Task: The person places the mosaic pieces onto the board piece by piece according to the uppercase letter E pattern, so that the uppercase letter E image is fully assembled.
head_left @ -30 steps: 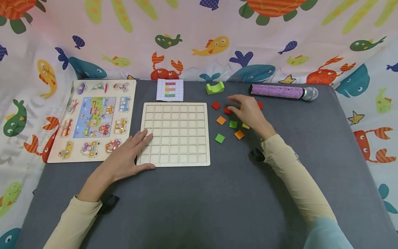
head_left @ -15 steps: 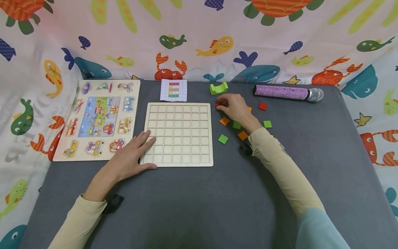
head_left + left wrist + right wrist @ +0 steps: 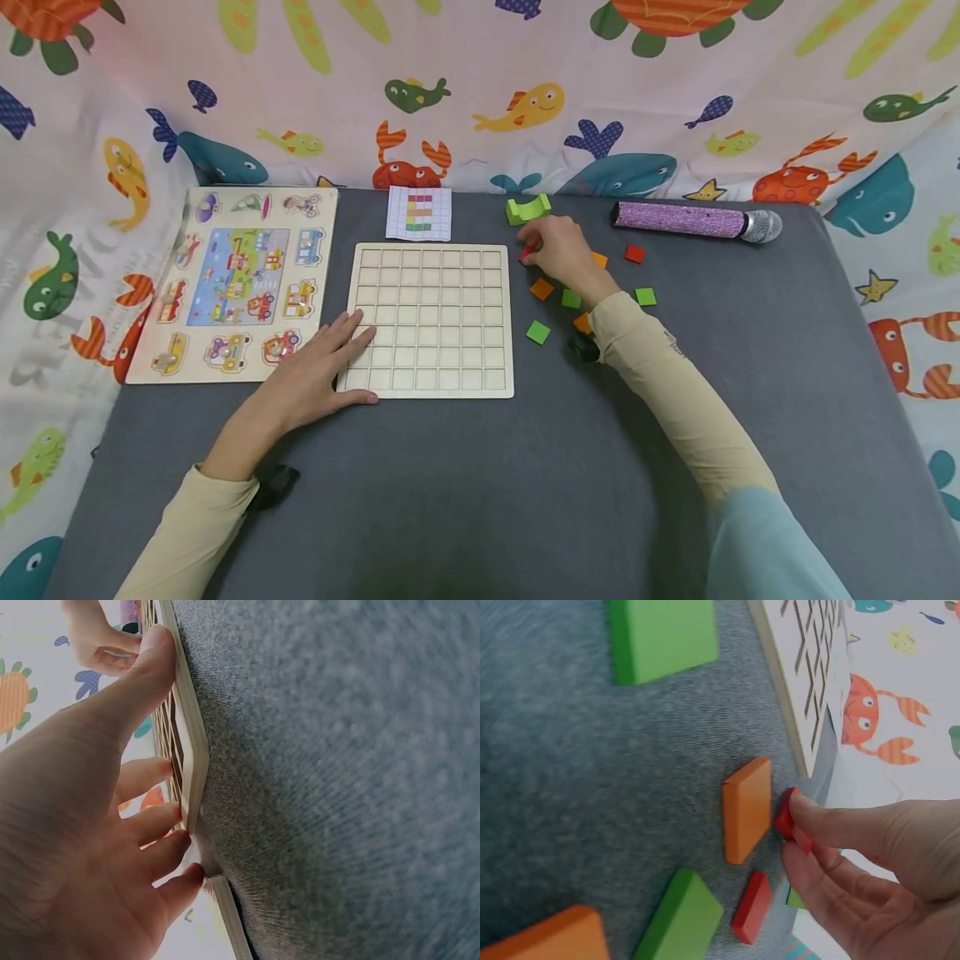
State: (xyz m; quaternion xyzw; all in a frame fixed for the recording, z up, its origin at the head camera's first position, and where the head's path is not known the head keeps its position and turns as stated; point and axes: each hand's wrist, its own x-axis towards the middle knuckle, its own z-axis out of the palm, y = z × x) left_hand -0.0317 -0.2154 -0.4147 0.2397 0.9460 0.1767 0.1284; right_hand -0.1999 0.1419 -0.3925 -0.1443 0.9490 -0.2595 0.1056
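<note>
My left hand (image 3: 315,371) rests on the lower left corner of a wooden grid board (image 3: 432,321), thumb along its front edge and fingers spread over its left side. To the right of the board, my right hand (image 3: 558,248) pinches a small red square tile (image 3: 784,816) between thumb and fingertips, close over the table. Around that hand lie loose tiles: an orange tile (image 3: 748,810), a green tile (image 3: 681,919) and another red tile (image 3: 752,907) under the hand. Farther right are a red tile (image 3: 634,254) and a green tile (image 3: 645,297).
A paper card with a coloured grid pattern (image 3: 418,214) lies behind the board. Left of it is a wooden picture puzzle (image 3: 247,354). A green curved block (image 3: 528,210) and a purple glittery microphone (image 3: 682,220) stand at the back, before a printed sea-animal curtain (image 3: 480,50).
My right hand has moved left across the tiles to the red tile nearest the board and now pinches it. The left hand stays on the board.
</note>
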